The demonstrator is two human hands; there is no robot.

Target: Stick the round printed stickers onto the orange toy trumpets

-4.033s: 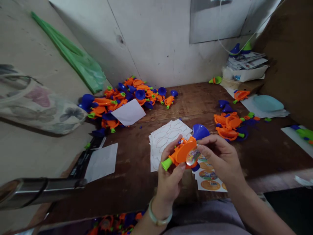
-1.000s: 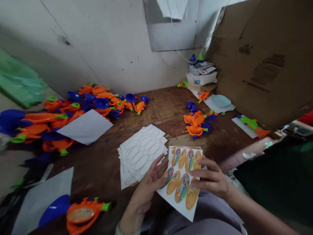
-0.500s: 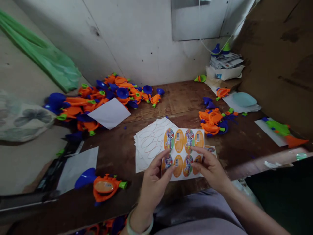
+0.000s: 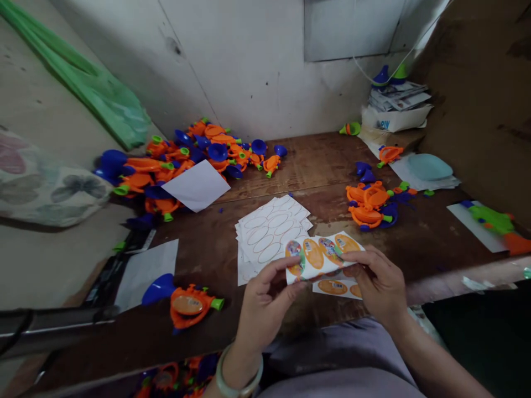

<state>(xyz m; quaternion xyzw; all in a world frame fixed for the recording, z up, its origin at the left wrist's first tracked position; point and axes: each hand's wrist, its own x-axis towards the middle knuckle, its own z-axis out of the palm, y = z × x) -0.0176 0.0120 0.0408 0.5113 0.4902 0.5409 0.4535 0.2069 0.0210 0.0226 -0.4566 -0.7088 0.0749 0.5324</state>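
A white sheet of orange oval stickers (image 4: 321, 257) was held bowed, its ends firmly pinched by the fingers of the left hand (image 4: 263, 312) and right hand (image 4: 377, 284).

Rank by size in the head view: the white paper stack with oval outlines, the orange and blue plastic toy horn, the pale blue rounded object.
Largest first: the white sheet stack, the orange-and-blue toy horn, then the pale blue object, though it lies farthest away, so that placing is unsure.

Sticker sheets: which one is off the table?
The printed oval sticker sheet held up between the left hand and right hand; another printed sheet lies flat beneath.
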